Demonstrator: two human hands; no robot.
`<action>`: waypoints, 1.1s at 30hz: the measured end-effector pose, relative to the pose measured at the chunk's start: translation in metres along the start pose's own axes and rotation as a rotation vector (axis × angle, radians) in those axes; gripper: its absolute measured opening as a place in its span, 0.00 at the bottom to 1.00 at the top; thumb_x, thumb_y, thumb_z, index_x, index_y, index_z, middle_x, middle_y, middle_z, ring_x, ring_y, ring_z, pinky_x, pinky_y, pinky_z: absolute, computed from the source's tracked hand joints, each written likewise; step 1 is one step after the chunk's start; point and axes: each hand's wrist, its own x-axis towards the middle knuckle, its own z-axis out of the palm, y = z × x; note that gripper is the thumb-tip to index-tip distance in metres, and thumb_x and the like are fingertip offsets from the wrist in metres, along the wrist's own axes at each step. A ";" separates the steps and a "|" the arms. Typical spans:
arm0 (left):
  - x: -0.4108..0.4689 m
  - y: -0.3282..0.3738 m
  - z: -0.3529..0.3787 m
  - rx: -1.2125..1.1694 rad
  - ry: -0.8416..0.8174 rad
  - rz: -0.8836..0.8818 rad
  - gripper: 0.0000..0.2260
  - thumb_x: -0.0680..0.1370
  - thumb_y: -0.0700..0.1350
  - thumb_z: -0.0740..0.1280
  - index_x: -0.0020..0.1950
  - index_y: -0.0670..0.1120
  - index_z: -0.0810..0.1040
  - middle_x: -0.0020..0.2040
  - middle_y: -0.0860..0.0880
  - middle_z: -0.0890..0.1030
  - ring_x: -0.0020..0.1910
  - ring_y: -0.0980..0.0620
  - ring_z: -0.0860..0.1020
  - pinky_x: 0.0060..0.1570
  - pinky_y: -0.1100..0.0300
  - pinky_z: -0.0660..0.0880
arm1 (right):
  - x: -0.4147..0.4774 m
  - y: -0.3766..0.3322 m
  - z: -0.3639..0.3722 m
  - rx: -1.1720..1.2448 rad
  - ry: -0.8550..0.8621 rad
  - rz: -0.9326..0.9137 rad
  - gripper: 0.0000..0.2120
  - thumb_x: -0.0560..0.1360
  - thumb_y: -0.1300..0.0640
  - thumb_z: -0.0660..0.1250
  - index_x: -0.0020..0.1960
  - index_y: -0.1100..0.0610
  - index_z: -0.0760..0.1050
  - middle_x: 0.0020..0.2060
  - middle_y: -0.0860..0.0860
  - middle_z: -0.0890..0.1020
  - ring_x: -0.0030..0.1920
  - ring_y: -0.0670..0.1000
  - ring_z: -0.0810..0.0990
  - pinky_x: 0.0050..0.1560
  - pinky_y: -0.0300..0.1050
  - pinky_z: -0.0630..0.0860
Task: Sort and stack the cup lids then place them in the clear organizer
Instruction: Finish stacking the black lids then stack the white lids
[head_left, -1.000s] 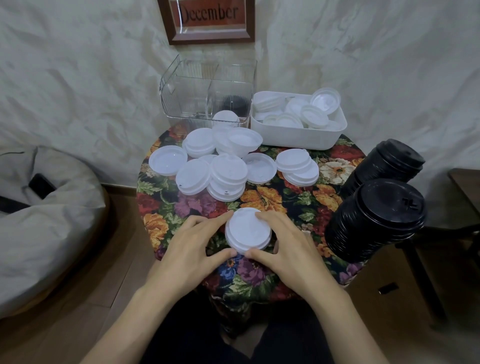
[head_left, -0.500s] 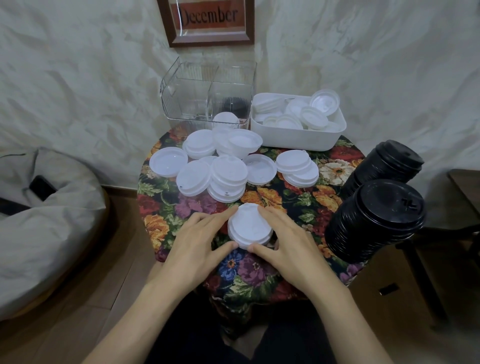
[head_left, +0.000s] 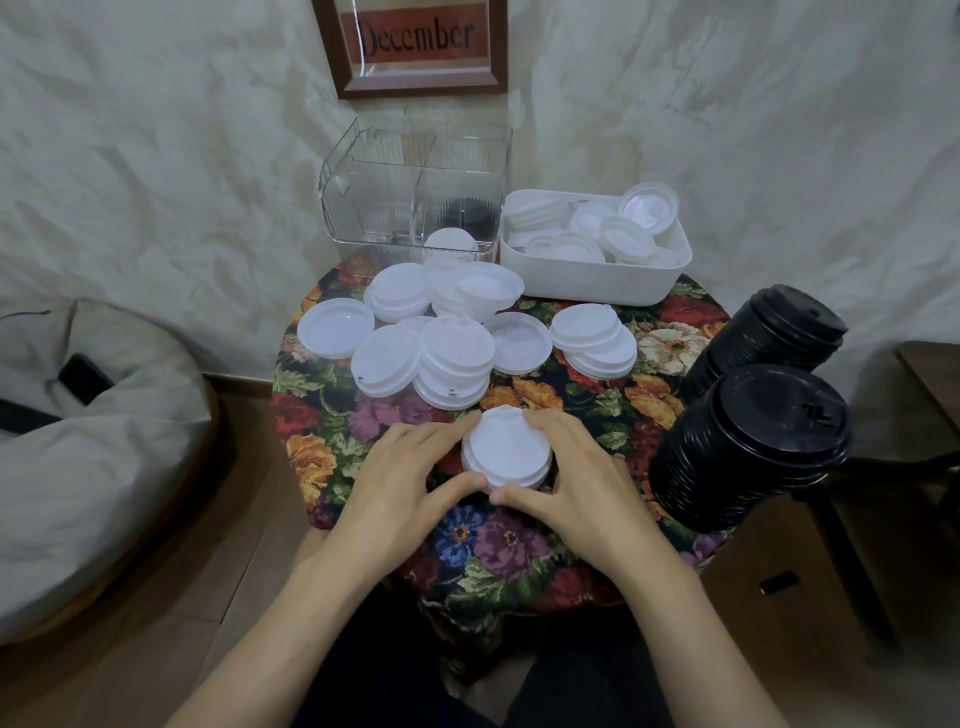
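Gripping with our left hand (head_left: 400, 483) and right hand (head_left: 582, 486), we hold a lid stack (head_left: 506, 449). Loose lids (head_left: 452, 353) lie unsorted; organizer (head_left: 415, 192) holds few.

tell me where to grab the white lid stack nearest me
Probably grip the white lid stack by its round side wall, from left and right, as the left hand and right hand do: the top is flat with no handle.
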 end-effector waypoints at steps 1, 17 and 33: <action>0.000 0.001 0.000 0.014 0.004 0.004 0.31 0.78 0.70 0.61 0.78 0.61 0.69 0.64 0.62 0.78 0.55 0.59 0.68 0.58 0.70 0.63 | 0.000 0.000 -0.001 0.020 -0.002 -0.001 0.39 0.73 0.33 0.73 0.79 0.40 0.61 0.76 0.34 0.64 0.73 0.42 0.67 0.61 0.43 0.66; 0.067 0.004 -0.024 0.232 0.288 -0.077 0.27 0.78 0.57 0.73 0.75 0.54 0.74 0.70 0.49 0.75 0.52 0.47 0.76 0.50 0.46 0.77 | 0.002 -0.006 -0.004 0.018 0.039 0.045 0.37 0.77 0.39 0.72 0.81 0.40 0.58 0.78 0.37 0.64 0.76 0.47 0.67 0.69 0.50 0.70; 0.018 0.023 -0.015 -0.165 0.124 0.001 0.30 0.74 0.68 0.70 0.74 0.60 0.73 0.75 0.63 0.72 0.74 0.66 0.68 0.70 0.65 0.67 | 0.002 0.007 0.001 0.119 0.028 0.076 0.50 0.74 0.32 0.71 0.84 0.37 0.43 0.65 0.51 0.81 0.57 0.57 0.81 0.49 0.46 0.70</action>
